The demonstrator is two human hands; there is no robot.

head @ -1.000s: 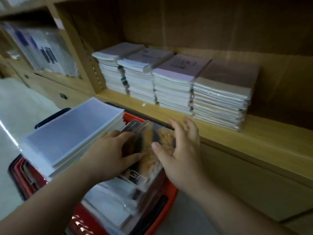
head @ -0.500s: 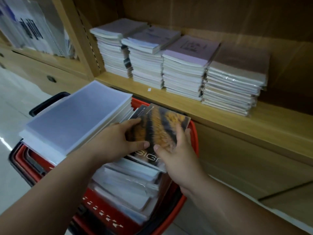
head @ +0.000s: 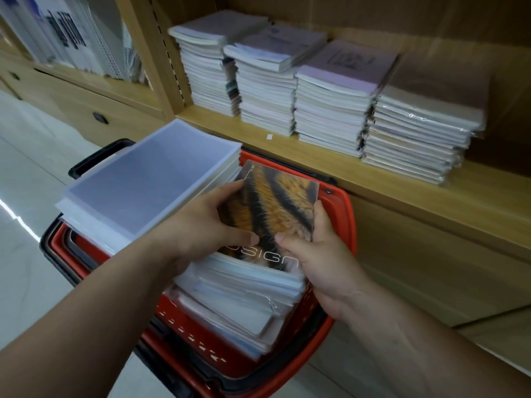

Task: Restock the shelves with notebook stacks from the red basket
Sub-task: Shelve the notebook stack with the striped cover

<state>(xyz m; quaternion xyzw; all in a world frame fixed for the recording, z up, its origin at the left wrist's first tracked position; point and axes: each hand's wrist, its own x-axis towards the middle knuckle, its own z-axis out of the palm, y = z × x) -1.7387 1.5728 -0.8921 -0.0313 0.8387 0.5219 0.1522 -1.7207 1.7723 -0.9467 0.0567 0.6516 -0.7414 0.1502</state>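
Note:
A red basket [head: 342, 214] stands on the floor below a wooden shelf [head: 431, 193]. It holds two notebook stacks. The right stack is topped by a tiger-fur cover notebook [head: 283, 202]. My left hand [head: 201, 225] grips that stack's left side with the thumb on the cover. My right hand [head: 319, 262] clasps its right side, fingers along the edge. The left stack [head: 149, 185], topped by a pale lilac cover, rests untouched in the basket. Several notebook stacks [head: 330, 90] line the shelf.
A black basket handle [head: 94, 159] sticks out at the left. Upright packs of white stationery [head: 71, 38] fill the neighbouring shelf bay at the top left. A wooden upright [head: 155, 53] divides the bays. Pale tiled floor [head: 26, 173] lies to the left.
Both hands have closed around the sides of the tiger-cover stack, which now tilts up slightly. The view has shifted, showing more of the basket.

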